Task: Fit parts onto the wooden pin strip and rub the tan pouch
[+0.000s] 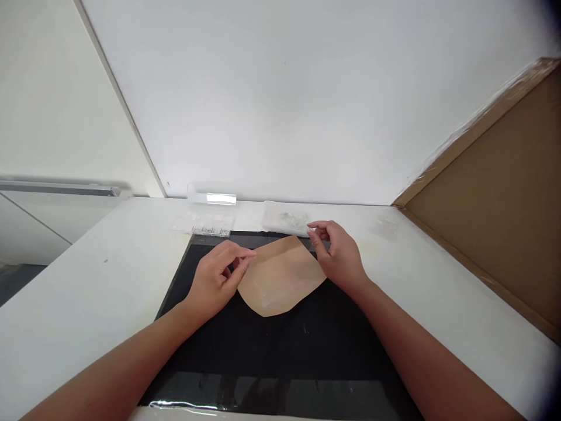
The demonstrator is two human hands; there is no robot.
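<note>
A black mat backs the sheet, which lies between our left hand and right hand, probably for two-handed reach. The left is nearly pinched, contents indiscernible; the right, slightly parted, visibly grips nothing.

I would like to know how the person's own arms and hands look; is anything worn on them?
The left hand and right hand are ungloved, with no ring or watch visible. The left forearm and right forearm are bare, with no sleeve in view.

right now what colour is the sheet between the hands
The sheet is tan, best seen in the head view.
</note>
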